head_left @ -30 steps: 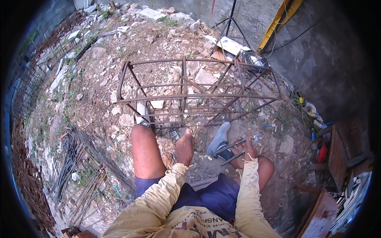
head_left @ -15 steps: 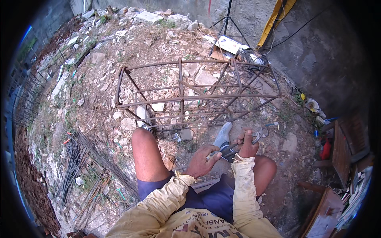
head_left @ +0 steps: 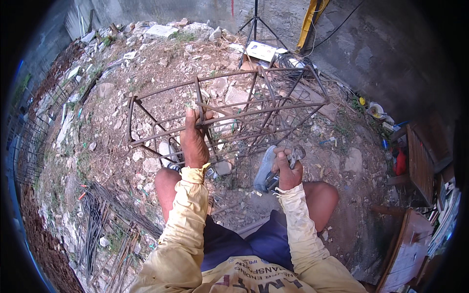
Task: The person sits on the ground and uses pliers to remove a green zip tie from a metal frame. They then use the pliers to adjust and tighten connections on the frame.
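A rusty rebar cage (head_left: 198,93) of long bars and square stirrups lies across the ground in front of me. My left hand (head_left: 196,144) is closed round its bars by the middle stirrup, thumb pointing up. Lower and to the right, my right hand (head_left: 288,175) is wrapped round the handles of metal pincers (head_left: 297,154). The pincers' head sticks out above the fist, apart from the cage. Below the cage, near the right hand, is my grey-shod right foot (head_left: 264,168); the left foot (head_left: 167,152) shows between the bars at the cage's left end.
Loose rods and wires (head_left: 97,215) lie in a heap at left. Rubble (head_left: 161,31) covers the far ground along a concrete wall. A black tripod (head_left: 255,24) and a white box (head_left: 264,50) stand beyond the cage. Wooden furniture (head_left: 419,163) is at right.
My left hand has moved from above my lap up to the cage and closed on it. My right hand has moved slightly up and left with the pincers. The view has shifted.
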`<state>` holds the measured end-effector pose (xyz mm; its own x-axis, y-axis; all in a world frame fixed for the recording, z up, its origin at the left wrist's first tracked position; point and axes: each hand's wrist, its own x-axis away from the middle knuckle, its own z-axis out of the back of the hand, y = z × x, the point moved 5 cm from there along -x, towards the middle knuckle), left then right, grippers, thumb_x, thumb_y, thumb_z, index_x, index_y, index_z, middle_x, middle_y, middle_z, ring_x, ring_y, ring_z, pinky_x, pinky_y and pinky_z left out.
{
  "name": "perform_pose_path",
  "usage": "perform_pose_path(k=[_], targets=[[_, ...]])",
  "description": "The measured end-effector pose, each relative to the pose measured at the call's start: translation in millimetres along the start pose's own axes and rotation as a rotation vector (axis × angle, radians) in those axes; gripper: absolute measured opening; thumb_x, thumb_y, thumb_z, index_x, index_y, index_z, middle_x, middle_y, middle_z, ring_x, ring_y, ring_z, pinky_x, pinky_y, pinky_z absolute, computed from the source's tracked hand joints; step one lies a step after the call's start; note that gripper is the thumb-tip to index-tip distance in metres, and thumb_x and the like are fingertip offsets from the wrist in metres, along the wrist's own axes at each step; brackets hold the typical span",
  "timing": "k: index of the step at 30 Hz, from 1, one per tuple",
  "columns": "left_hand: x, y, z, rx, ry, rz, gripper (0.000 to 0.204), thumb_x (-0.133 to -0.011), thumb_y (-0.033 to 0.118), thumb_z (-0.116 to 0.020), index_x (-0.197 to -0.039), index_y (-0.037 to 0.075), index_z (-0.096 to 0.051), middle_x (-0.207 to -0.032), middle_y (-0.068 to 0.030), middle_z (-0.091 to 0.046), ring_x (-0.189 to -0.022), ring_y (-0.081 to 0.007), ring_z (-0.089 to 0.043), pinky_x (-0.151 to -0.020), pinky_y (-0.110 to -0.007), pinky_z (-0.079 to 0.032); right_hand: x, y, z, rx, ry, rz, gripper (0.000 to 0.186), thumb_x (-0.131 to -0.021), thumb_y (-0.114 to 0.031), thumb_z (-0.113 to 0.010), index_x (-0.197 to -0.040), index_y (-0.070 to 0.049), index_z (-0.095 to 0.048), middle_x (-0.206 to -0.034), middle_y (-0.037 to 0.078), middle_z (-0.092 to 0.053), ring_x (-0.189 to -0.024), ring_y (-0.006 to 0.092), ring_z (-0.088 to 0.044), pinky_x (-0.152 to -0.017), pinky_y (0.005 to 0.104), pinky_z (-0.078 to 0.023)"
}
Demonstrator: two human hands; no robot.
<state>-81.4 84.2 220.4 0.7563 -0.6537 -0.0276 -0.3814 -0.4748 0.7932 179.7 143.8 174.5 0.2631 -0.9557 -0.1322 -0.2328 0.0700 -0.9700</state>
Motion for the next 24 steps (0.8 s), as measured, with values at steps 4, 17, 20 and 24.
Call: perform_pose_path(k=[4, 17, 20, 24], targets=[[-8.1, -8.7, -7.4, -0.117, 0.140, -0.003, 0.050, -0.088, 0.049, -0.066, -0.101, 0.001, -0.064, -0.087, -0.0050, -0.063, -0.069, -0.0110, -0.055, -0.063, -0.027, -0.044, 10.8, 22.5, 21.5, 0.006, 0.043, -0.122, 0.026, -0.095, -0.026, -0.061, -0.099, 0.000, -0.063, -0.061, 0.000, -0.050, -0.053, 0.0088, -0.046, -0.052, 0.0258, -0.040], [-5.5, -7.6, -10.4, -0.062, 0.069, 0.017, 0.048, -0.093, 0.047, -0.060, -0.104, 0.001, -0.067, -0.070, 0.0030, -0.053, -0.060, -0.0064, -0.042, -0.055, -0.022, -0.032, 22.6, 41.7, 23.4, 0.040, 0.078, -0.247, 0.022, -0.095, -0.025, -0.060, -0.099, -0.004, -0.068, -0.061, -0.005, -0.048, -0.051, 0.0043, -0.042, -0.048, 0.0225, -0.035], [-4.7, -5.7, -13.3, -0.042, -0.062, 0.084, 0.065, -0.096, 0.057, -0.044, -0.113, -0.002, -0.064, -0.082, -0.0022, -0.059, -0.065, -0.0076, -0.045, -0.058, -0.022, -0.035, 26.4, 52.7, 29.7, 0.010, 0.070, -0.278, 0.024, -0.094, -0.025, -0.060, -0.099, -0.003, -0.067, -0.061, -0.004, -0.049, -0.051, 0.0053, -0.043, -0.048, 0.0229, -0.036], [-14.4, -12.1, -3.0, -0.067, -0.147, 0.077, 0.071, -0.098, 0.059, -0.033, -0.113, -0.003, -0.063, -0.102, -0.0112, -0.067, -0.076, -0.0131, -0.055, -0.073, -0.029, -0.045, 30.2, 58.1, 26.3, 0.039, 0.057, -0.263, 0.026, -0.093, -0.027, -0.061, -0.099, -0.002, -0.067, -0.060, -0.004, -0.049, -0.051, 0.0062, -0.044, -0.048, 0.0232, -0.036]])
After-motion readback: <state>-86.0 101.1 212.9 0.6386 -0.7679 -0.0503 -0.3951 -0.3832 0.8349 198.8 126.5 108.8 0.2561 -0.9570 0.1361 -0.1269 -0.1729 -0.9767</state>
